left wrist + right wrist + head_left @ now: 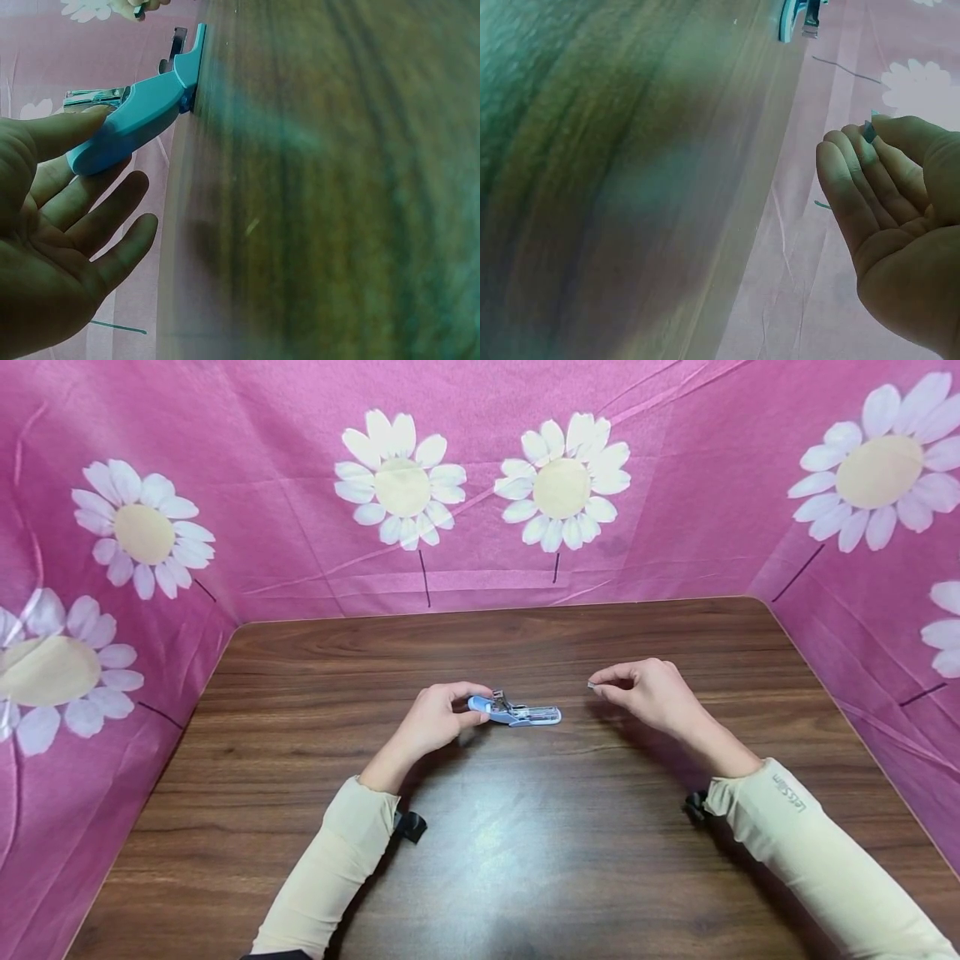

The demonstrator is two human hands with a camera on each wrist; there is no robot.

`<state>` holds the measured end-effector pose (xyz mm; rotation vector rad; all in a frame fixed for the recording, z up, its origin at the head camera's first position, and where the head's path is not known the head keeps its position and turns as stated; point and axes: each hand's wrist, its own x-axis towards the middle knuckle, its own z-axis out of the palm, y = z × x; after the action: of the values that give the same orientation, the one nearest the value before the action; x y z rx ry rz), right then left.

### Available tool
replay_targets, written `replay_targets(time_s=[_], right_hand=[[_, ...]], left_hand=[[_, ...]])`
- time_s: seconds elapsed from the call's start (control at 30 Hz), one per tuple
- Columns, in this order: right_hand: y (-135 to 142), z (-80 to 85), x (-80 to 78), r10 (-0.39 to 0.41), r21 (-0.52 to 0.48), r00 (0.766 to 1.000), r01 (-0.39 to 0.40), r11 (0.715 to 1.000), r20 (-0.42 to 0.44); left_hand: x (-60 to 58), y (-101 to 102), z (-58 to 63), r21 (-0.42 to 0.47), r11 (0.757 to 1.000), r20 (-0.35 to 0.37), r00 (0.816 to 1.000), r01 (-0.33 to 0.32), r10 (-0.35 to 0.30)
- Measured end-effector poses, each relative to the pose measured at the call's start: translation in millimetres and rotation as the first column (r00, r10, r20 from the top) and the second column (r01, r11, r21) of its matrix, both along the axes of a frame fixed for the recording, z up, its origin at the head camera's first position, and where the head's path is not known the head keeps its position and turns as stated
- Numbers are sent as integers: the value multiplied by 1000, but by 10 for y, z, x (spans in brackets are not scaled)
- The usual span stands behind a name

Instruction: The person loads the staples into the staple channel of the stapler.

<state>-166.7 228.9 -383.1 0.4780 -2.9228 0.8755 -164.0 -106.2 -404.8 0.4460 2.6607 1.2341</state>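
Note:
A light blue stapler [534, 719] lies opened out over the table, its metal magazine and inner parts showing. My left hand [433, 720] pinches its left end between thumb and fingers. In the left wrist view the thumb presses near the metal part of the stapler [146, 120], and the other fingers spread below; the stapler's far end meets the tabletop. Right of it, my right hand [658, 700] is raised over the table and pinches a small silvery strip of staples [869, 132] between thumb and fingertips. A gap separates this strip from the stapler.
The brown wood-grain table [480, 860] spreads beneath both hands. A pink cloth [285, 510] with white daisies hangs along its back and sides. Black straps [409, 827] sit at both wrists, by the cream sleeves [318, 877].

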Motion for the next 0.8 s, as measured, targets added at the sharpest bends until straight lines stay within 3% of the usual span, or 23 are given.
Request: replay_targets(time_s=[0.8], right_hand=[[-83, 4, -65, -3, -62, 995, -3, 998, -101]], left_hand=[[-11, 8, -1, 7, 1000, 4, 1000, -4, 4]])
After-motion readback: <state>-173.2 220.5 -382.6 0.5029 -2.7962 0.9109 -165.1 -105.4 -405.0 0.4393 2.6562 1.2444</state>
